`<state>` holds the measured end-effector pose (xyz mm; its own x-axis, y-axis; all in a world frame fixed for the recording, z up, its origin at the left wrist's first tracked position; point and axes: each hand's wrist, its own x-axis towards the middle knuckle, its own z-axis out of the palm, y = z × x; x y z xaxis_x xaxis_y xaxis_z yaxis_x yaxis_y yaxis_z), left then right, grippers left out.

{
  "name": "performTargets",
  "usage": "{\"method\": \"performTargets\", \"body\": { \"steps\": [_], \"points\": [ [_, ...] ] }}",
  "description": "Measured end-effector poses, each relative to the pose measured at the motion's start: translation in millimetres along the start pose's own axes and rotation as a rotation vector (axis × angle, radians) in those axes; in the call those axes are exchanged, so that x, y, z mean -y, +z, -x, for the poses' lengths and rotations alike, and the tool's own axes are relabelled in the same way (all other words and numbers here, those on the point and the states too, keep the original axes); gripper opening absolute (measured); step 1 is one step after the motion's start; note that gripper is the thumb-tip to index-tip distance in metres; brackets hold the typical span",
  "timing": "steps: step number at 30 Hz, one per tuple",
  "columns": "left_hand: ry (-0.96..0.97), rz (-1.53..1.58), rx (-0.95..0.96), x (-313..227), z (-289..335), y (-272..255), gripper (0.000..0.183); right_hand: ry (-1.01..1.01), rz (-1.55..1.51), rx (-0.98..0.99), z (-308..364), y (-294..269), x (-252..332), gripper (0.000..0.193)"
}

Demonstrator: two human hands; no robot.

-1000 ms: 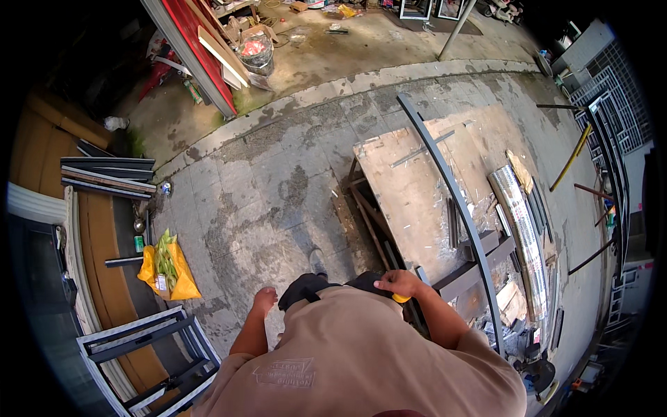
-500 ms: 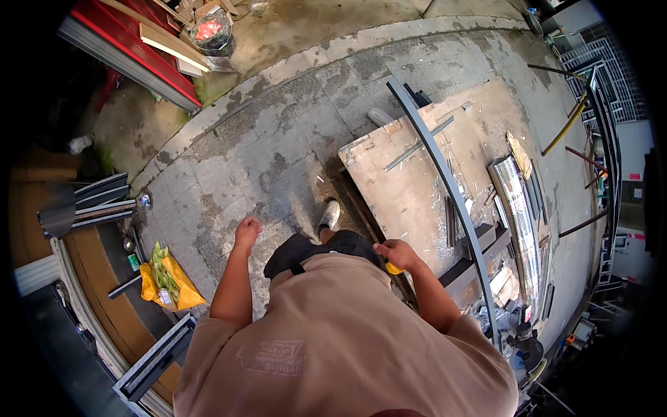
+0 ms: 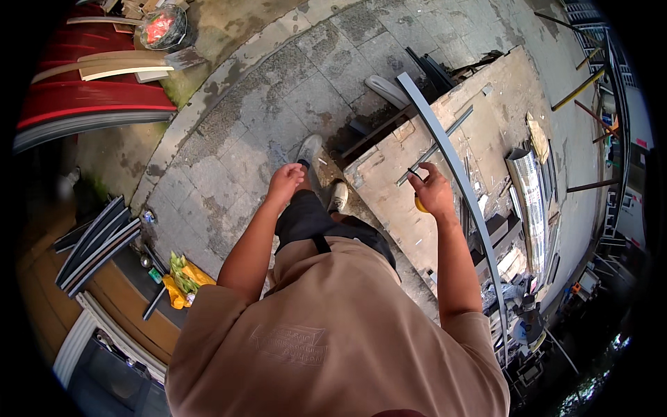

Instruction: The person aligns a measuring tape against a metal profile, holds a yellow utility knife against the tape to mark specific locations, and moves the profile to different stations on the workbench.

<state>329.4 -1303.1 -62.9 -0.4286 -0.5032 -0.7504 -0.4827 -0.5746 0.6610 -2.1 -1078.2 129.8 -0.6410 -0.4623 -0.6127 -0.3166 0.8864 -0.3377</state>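
Note:
My right hand point(image 3: 434, 191) is raised over the near left part of a wooden worktop point(image 3: 389, 163). Its fingers are curled round a small rounded yellow object point(image 3: 420, 204), mostly hidden by the palm. A short thin dark stick point(image 3: 415, 173) shows between thumb and forefinger. Just right of this hand a long grey metal profile point(image 3: 445, 142) runs lengthwise over the worktop; I see no contact with it. A thinner metal strip point(image 3: 455, 124) lies on the board beyond the fingers. My left hand point(image 3: 283, 183) hangs in front of my left leg, fingers loosely bent and apart, holding nothing visible.
Offcuts and a silvery wrapped bundle point(image 3: 526, 208) cover the worktop's right side. Grey paving point(image 3: 229, 160) stretches ahead and left. A yellow bag point(image 3: 177, 290) with green leaves and stacked profiles point(image 3: 101, 243) are at left. A bucket point(image 3: 163, 29) stands at far left.
My right hand has risen from beside my hip and moved forward over the worktop, with the yellow object still in it. My left hand has swung forward and right. My feet have stepped.

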Motion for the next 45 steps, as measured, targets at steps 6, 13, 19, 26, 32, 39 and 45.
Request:
{"method": "performTargets", "body": {
  "steps": [6,13,19,26,32,39,45],
  "points": [
    [0.064,-0.109,0.163,-89,-109,54,0.032,0.18,-0.089,-0.29,-58,-6,16,0.07],
    [0.335,-0.186,0.333,-184,-155,154,0.036,0.134,0.04,-0.414,-123,-23,68,0.074],
    [0.413,-0.151,0.269,-212,-154,212,0.051,0.154,0.048,-0.35,-160,-10,73,0.069],
    [0.325,-0.041,0.281,-214,-155,229,0.051,0.151,0.074,-0.394,-178,3,79,0.06],
    [0.257,0.029,0.255,-214,-159,240,0.05,0.128,0.154,-0.452,-184,7,72,0.053],
    [0.242,0.068,0.225,-212,-164,246,0.046,0.141,0.172,-0.452,-184,7,73,0.047],
    [0.279,0.18,0.194,-200,-170,255,0.045,0.123,0.179,-0.448,-184,6,72,0.045]
  ]
}}
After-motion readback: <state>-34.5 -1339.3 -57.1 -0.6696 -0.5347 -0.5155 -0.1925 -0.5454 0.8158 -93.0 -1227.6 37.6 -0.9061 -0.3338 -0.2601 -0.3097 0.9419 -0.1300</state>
